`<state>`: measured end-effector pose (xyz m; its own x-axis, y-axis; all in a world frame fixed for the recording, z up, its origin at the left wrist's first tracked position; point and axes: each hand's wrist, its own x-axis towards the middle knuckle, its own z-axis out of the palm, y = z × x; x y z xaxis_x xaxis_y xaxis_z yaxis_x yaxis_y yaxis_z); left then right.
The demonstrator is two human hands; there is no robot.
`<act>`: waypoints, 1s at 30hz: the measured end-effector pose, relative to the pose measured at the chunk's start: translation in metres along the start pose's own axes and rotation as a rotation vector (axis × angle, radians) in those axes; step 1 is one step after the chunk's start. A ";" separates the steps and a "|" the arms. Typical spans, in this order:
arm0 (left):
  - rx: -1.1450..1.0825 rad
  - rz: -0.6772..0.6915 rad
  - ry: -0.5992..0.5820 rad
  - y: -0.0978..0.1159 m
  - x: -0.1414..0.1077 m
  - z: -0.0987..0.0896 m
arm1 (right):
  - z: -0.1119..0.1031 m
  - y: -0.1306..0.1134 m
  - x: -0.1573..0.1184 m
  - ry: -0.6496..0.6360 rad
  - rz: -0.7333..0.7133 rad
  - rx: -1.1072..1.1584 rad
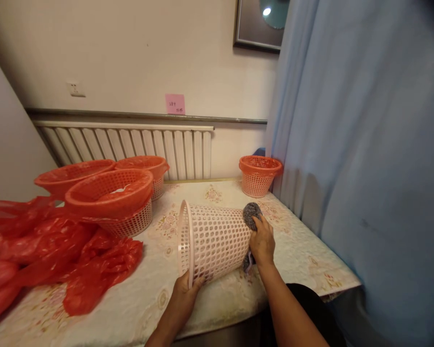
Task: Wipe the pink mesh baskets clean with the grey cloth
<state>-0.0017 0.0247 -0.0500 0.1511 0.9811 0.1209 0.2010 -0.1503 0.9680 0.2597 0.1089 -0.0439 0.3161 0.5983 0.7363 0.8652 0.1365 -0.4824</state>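
Observation:
A pale pink perforated plastic wastebasket point(220, 238) lies on its side over the table, its open rim facing left and its base facing right. My left hand point(188, 291) grips the rim at its lower edge, thumb and fingers closed around it. At the base, my right hand point(262, 241) is closed on a dark grey cloth point(252, 215), which is bunched against the basket's bottom end. More of the cloth and a bit of light purple show below that hand.
Red plastic bags point(58, 250) lie heaped at the left. Behind them stand several baskets lined with red bags, including a front one point(130, 224); another lined basket point(257, 185) stands at the back right. A blue curtain point(347, 144) hangs along the right; a radiator point(148, 149) is behind the table.

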 end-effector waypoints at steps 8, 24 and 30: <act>0.041 0.046 -0.051 0.004 -0.001 -0.010 | -0.008 -0.041 -0.007 -0.100 -0.178 0.094; -0.236 -0.084 -0.002 0.044 0.013 -0.017 | -0.040 -0.138 -0.070 -0.180 -0.598 0.267; -0.197 -0.035 -0.035 0.021 0.015 -0.019 | -0.033 -0.132 -0.068 -0.162 -0.602 0.248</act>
<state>-0.0133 0.0383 -0.0236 0.1812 0.9800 0.0821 0.0144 -0.0861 0.9962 0.1367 0.0241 -0.0141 -0.2733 0.4692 0.8397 0.7510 0.6496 -0.1186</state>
